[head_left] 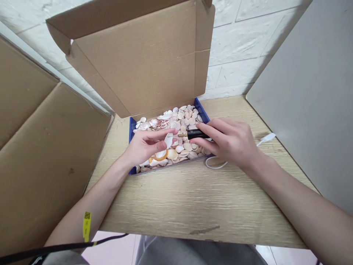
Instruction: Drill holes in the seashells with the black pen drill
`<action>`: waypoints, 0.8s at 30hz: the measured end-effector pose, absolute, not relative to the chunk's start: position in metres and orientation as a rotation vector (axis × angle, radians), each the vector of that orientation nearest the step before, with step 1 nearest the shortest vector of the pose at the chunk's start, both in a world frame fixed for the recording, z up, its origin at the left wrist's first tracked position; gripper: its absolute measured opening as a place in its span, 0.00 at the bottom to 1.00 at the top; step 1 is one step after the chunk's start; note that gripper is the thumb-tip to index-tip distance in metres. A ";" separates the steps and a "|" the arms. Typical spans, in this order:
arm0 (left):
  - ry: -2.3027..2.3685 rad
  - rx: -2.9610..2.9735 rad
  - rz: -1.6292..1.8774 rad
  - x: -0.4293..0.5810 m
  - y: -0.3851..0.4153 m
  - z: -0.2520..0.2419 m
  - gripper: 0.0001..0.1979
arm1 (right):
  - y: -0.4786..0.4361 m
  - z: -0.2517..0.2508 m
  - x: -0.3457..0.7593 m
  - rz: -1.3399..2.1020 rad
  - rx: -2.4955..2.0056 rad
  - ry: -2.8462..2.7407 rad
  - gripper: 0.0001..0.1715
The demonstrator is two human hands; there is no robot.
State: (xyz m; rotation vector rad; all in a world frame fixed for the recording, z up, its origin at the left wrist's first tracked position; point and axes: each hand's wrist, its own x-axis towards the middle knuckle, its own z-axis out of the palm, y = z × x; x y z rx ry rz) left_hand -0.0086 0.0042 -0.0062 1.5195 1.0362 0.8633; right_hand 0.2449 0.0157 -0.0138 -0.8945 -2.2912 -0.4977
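Between the thumb and fingers of my left hand (145, 145) is a white seashell (168, 141), pinched above the box. My right hand (233, 141) grips a small black hand drill (197, 134) from the right side. The drill's brass chuck (181, 135) points left at the shell, and a thin bit spans the short space between them. Whether the bit touches the shell I cannot tell. Beneath both hands lies a shallow blue-sided cardboard box (202, 110) full of seashells (188, 147), mostly white and beige. An orange-rimmed shell (159, 158) lies just below my left fingers.
The box's brown lid (138, 59) stands raised against a white brick wall (248, 40). A white cable (216, 166) loops on the wooden table (171, 202) by my right hand. Cardboard (49, 158) borders the left, a grey panel (309, 92) the right. A black cord (55, 248) crosses my left arm.
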 end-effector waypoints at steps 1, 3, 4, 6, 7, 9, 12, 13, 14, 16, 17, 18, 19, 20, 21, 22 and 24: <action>1.066 1.566 0.883 -0.008 0.004 -0.006 0.20 | 0.016 -0.015 0.244 -0.424 -0.951 -2.308 0.17; 1.081 1.623 0.906 -0.006 0.004 -0.004 0.20 | 0.015 -0.017 0.241 -0.280 -1.023 -2.331 0.19; 1.071 1.636 0.915 -0.006 0.004 -0.004 0.20 | 0.015 -0.018 0.240 -0.218 -1.042 -2.339 0.19; 1.067 1.648 0.914 -0.005 0.004 -0.002 0.20 | 0.014 -0.018 0.239 -0.157 -1.047 -2.354 0.19; 1.079 1.645 0.904 -0.004 0.004 -0.002 0.20 | 0.013 -0.018 0.239 -0.169 -1.040 -2.357 0.19; 1.100 1.624 0.870 -0.004 0.003 -0.001 0.19 | 0.013 -0.017 0.239 -0.281 -1.007 -2.342 0.19; 1.072 1.575 0.844 -0.003 0.003 -0.002 0.19 | 0.012 -0.015 0.240 -0.521 -0.912 -2.296 0.19; 1.051 1.558 0.843 -0.003 0.003 -0.002 0.19 | 0.012 -0.015 0.241 -0.578 -0.867 -2.282 0.18; 1.032 1.536 0.838 -0.004 0.003 -0.003 0.19 | 0.012 -0.014 0.241 -0.618 -0.817 -2.267 0.17; 1.000 1.487 0.808 -0.006 0.004 -0.005 0.19 | 0.013 -0.011 0.243 -0.664 -0.704 -2.239 0.16; 0.981 1.464 0.781 -0.007 0.004 -0.006 0.20 | 0.013 -0.010 0.244 -0.681 -0.653 -2.226 0.16; 0.967 1.451 0.756 -0.009 0.005 -0.008 0.20 | 0.013 -0.009 0.244 -0.695 -0.611 -2.216 0.17; 0.958 1.442 0.740 -0.011 0.005 -0.009 0.20 | 0.013 -0.008 0.245 -0.709 -0.583 -2.211 0.17; 0.953 1.431 0.728 -0.012 0.006 -0.010 0.20 | 0.013 -0.008 0.245 -0.721 -0.567 -2.208 0.17; 0.948 1.420 0.718 -0.013 0.006 -0.011 0.20 | 0.013 -0.008 0.244 -0.728 -0.565 -2.208 0.17; 0.952 1.414 0.718 -0.013 0.006 -0.011 0.20 | 0.013 -0.008 0.243 -0.726 -0.577 -2.207 0.16; 0.986 1.418 0.739 -0.011 0.006 -0.010 0.20 | 0.012 -0.010 0.241 -0.681 -0.646 -2.211 0.15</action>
